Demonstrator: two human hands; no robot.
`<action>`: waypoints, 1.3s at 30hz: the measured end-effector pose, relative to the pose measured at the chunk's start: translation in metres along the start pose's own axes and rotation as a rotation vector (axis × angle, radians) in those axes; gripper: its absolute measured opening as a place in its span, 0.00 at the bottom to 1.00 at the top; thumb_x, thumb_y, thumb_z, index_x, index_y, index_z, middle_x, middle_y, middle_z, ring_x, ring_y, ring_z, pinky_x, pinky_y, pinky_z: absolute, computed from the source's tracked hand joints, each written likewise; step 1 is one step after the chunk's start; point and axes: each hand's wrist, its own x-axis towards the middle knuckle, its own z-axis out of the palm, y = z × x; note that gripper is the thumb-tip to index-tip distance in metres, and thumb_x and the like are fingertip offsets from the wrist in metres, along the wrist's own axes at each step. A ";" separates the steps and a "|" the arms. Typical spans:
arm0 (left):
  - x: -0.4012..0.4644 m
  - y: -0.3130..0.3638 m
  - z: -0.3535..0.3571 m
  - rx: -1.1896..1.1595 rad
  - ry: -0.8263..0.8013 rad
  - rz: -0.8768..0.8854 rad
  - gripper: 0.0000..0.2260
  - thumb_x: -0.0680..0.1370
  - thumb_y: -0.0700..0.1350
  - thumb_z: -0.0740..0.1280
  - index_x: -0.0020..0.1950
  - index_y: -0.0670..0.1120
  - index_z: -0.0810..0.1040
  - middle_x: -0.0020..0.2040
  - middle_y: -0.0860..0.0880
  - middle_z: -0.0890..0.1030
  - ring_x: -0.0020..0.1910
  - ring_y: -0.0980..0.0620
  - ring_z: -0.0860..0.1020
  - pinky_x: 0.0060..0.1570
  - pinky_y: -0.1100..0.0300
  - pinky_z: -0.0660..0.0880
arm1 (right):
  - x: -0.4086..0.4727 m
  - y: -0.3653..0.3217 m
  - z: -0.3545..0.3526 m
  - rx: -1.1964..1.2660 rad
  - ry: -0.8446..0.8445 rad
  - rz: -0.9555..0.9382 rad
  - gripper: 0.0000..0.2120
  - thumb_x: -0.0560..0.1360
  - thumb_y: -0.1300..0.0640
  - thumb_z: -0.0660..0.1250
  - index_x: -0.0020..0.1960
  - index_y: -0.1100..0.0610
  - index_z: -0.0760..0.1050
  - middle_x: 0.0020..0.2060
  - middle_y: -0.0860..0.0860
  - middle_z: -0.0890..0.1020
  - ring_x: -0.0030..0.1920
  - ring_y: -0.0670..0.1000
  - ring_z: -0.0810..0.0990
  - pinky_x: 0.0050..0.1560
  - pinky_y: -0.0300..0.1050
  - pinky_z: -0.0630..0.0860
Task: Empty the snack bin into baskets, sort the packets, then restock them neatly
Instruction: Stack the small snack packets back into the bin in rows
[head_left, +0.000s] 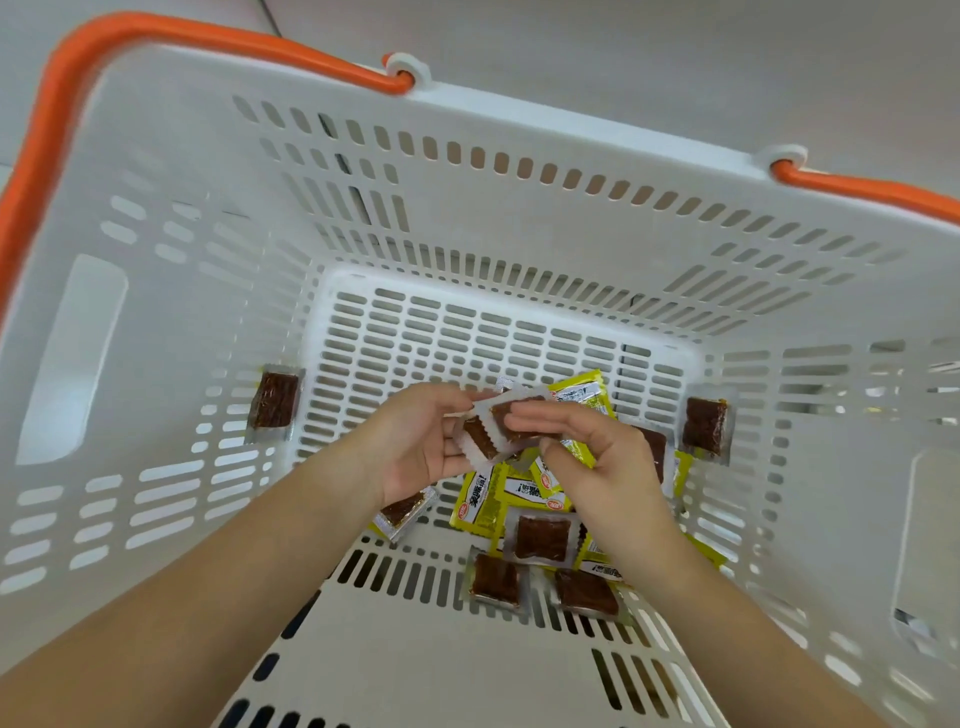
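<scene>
Now both hands are deep in the basket (519, 119). The left hand (421, 447) and right hand (597, 457) pinch two clear packets (493, 431) together, above the pile (524, 509) on the basket floor. The pile lies right under the fingers. I count about eight loose clear packets and several yellow packets (480, 501), too jumbled to count.

My two forearms come in from the bottom edge, bare all the way to it, with no sleeve cuff showing on either. My left hand (415, 441) and right hand (597, 457) are bare too: no gloves, no rings, no watch or band at the wrists. My fingernails are short and unpainted.
</scene>
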 end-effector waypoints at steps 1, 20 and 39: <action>0.000 -0.001 0.000 0.018 -0.004 0.005 0.14 0.79 0.41 0.60 0.62 0.40 0.77 0.53 0.39 0.81 0.50 0.43 0.80 0.44 0.56 0.82 | 0.000 0.001 -0.003 0.018 -0.022 0.015 0.24 0.74 0.75 0.60 0.50 0.47 0.80 0.46 0.44 0.85 0.53 0.38 0.80 0.55 0.30 0.72; 0.032 -0.010 0.022 1.750 0.177 0.636 0.32 0.77 0.58 0.65 0.76 0.49 0.58 0.75 0.50 0.61 0.73 0.49 0.59 0.71 0.56 0.57 | 0.019 0.007 -0.046 0.584 0.706 0.559 0.07 0.75 0.63 0.69 0.47 0.54 0.73 0.48 0.52 0.81 0.46 0.49 0.80 0.55 0.45 0.78; 0.029 -0.005 0.006 0.920 0.457 0.877 0.09 0.80 0.47 0.64 0.56 0.51 0.82 0.50 0.54 0.83 0.46 0.56 0.78 0.46 0.65 0.74 | 0.018 0.015 -0.028 0.346 0.385 0.595 0.22 0.74 0.60 0.68 0.67 0.51 0.68 0.55 0.55 0.78 0.41 0.51 0.79 0.52 0.47 0.79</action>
